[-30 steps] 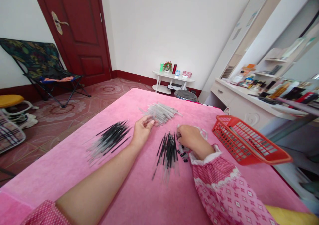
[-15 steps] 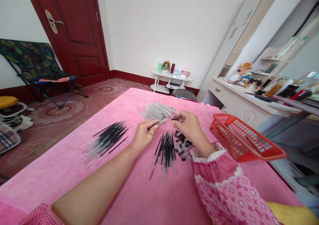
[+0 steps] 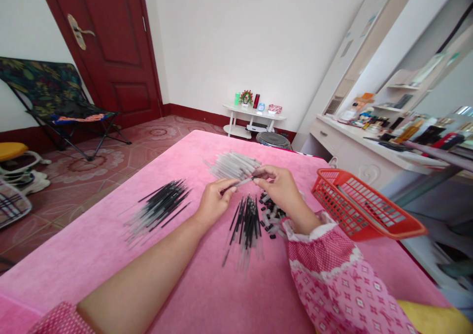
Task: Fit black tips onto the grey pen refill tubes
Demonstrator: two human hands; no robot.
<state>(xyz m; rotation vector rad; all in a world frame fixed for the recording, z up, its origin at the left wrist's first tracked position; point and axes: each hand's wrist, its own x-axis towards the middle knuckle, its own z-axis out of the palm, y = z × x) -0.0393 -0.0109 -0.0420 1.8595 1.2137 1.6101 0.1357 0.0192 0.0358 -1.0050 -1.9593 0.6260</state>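
No lettering, label, brand or number is legible anywhere here.

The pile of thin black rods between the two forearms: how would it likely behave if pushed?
The pile of thin black rods would probably scatter rather than slide as one, since no band shows and its near ends fan out. Each looks light and fairly stiff, being slender and straight. Some might roll, though their cross-section is too small to tell.

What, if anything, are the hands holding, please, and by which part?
The left hand pinches a slim pale rod by its left portion; the right hand pinches a small dark piece at the rod's right end.
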